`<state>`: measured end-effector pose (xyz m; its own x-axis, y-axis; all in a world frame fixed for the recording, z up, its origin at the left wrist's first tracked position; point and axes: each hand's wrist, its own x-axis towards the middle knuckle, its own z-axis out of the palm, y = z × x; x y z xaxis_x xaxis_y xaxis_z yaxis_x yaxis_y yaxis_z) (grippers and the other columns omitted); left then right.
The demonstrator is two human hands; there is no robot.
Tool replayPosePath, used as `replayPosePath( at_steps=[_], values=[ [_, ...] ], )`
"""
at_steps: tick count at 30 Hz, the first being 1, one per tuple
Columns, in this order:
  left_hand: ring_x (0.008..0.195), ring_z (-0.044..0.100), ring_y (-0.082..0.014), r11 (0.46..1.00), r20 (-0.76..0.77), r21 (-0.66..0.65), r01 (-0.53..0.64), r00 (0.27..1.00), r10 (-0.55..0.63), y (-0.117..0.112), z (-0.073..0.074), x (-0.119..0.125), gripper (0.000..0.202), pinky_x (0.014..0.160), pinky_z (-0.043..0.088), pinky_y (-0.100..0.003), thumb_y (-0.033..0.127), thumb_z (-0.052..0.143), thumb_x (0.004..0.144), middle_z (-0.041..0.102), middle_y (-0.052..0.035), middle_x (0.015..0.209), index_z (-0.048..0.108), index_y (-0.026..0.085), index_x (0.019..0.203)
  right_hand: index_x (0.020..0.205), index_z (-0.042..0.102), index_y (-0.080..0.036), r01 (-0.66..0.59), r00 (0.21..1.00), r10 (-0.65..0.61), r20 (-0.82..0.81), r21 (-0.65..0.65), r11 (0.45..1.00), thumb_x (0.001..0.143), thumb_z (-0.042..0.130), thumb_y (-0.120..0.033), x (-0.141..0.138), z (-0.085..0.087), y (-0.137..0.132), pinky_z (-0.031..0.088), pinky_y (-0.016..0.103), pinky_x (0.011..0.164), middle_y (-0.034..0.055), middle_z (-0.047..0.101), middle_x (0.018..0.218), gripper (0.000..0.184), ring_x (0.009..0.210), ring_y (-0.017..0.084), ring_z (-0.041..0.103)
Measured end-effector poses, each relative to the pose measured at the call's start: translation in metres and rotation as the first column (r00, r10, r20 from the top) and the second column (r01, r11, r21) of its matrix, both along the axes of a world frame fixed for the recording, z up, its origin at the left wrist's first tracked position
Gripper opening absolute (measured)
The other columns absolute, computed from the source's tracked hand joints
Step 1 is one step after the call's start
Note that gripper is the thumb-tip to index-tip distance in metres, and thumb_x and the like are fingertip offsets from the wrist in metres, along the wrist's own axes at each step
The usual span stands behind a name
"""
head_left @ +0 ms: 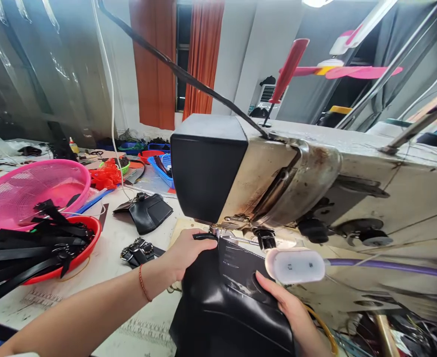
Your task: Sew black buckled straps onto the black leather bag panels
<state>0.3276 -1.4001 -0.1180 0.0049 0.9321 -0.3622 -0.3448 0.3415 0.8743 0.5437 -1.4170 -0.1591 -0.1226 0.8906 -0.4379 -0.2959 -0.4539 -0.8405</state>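
Note:
A black leather bag piece (236,322) hangs over the near edge of the bed of a sewing machine (270,173). Its stitched upper edge lies under the needle area, where a presser foot (215,232) partly shows. My left hand (184,253) is closed on the leather just left of the foot, its thumb pointing right along a short black strip. On the right side my right hand (290,305) grips the same piece, thumb on top of the flat panel and fingers hidden underneath. A small white lamp (296,266) glows just above that hand.
Left of the machine lie a black leather pouch (147,210) and buckled black straps (140,253). Farther left, a red basin (92,238) full of black straps stands against a pink basket (54,171). A blue basket (160,168) sits behind. Thread spool parts hang at right.

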Motion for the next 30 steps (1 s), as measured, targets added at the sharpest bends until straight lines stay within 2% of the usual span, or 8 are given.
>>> replayPosePath(
  at_steps=[5, 11, 16, 21, 25, 27, 30],
  values=[
    [0.073, 0.071, -0.0243, 0.998, -0.006, 0.057, 0.005, 1.0, -0.005, 0.002, 0.002, 0.001, 0.033, 0.066, 0.056, -0.033, 0.018, 0.078, 0.061, 0.075, -0.0095, 0.079, 0.07, 0.013, 0.093, 0.091, 0.078, -0.021, 0.051, 0.996, -0.055, 0.067, 0.055, 0.997, 0.06, 0.081, -0.044, 0.005, -0.017, 0.012, 0.049, 0.047, 0.101, 0.0099, 0.077, 0.098, 0.039, 0.114, 0.038, 0.062],
    [0.078, 0.071, -0.0261, 0.998, -0.061, 0.061, 0.031, 0.998, -0.027, 0.004, -0.002, 0.0, 0.042, 0.072, 0.055, -0.035, 0.017, 0.082, 0.054, 0.075, -0.0082, 0.08, 0.07, 0.014, 0.095, 0.093, 0.079, -0.025, 0.04, 0.991, -0.058, 0.123, 0.14, 0.989, 0.056, 0.081, -0.044, 0.009, -0.016, 0.017, 0.045, 0.048, 0.105, 0.008, 0.075, 0.106, 0.041, 0.119, 0.04, 0.058],
    [0.077, 0.07, -0.0268, 0.998, -0.07, 0.056, 0.022, 0.997, -0.018, 0.008, -0.005, 0.001, 0.043, 0.071, 0.054, -0.037, 0.019, 0.083, 0.054, 0.075, -0.008, 0.081, 0.069, 0.015, 0.094, 0.098, 0.077, -0.025, -0.022, 0.984, -0.004, 0.178, 0.147, 0.989, 0.055, 0.082, -0.048, 0.009, -0.007, 0.016, 0.041, 0.048, 0.108, 0.0077, 0.072, 0.115, 0.05, 0.125, 0.039, 0.053],
    [0.074, 0.07, -0.0248, 0.997, -0.081, 0.077, -0.003, 0.997, 0.009, 0.007, -0.008, 0.002, 0.04, 0.07, 0.055, -0.035, 0.019, 0.083, 0.055, 0.074, -0.0073, 0.079, 0.069, 0.015, 0.093, 0.114, 0.069, -0.021, -0.148, 0.982, 0.135, 0.134, 0.09, 0.985, 0.051, 0.086, -0.043, 0.004, 0.015, 0.005, 0.038, 0.05, 0.108, 0.0101, 0.072, 0.115, 0.069, 0.118, 0.036, 0.059],
    [0.08, 0.071, -0.0277, 0.996, -0.014, 0.083, 0.014, 1.0, -0.013, 0.001, -0.01, 0.001, 0.048, 0.074, 0.056, -0.039, 0.017, 0.084, 0.054, 0.075, -0.008, 0.086, 0.067, 0.016, 0.099, 0.102, 0.073, -0.015, -0.234, 0.968, 0.23, 0.101, 0.028, 0.972, 0.052, 0.088, -0.04, 0.003, 0.024, 0.002, 0.043, 0.049, 0.103, 0.0143, 0.075, 0.103, 0.058, 0.107, 0.037, 0.065],
    [0.085, 0.071, -0.0286, 0.992, 0.018, 0.118, 0.033, 0.999, -0.036, -0.001, -0.009, 0.0, 0.048, 0.078, 0.056, -0.041, 0.015, 0.084, 0.054, 0.075, -0.0086, 0.091, 0.067, 0.016, 0.1, 0.097, 0.074, -0.014, -0.202, 0.973, 0.198, 0.117, 0.031, 0.979, 0.051, 0.089, -0.038, 0.003, 0.022, 0.006, 0.047, 0.049, 0.099, 0.0146, 0.075, 0.103, 0.054, 0.107, 0.037, 0.065],
    [0.089, 0.071, -0.0286, 0.982, 0.027, 0.181, 0.056, 0.998, -0.062, -0.001, -0.007, 0.0, 0.046, 0.083, 0.056, -0.04, 0.012, 0.081, 0.056, 0.075, -0.0094, 0.096, 0.068, 0.015, 0.101, 0.099, 0.073, -0.017, -0.088, 0.989, 0.076, 0.128, 0.089, 0.992, 0.046, 0.091, -0.032, 0.002, 0.011, 0.016, 0.049, 0.047, 0.096, 0.0128, 0.074, 0.108, 0.058, 0.111, 0.036, 0.063]
  ],
)
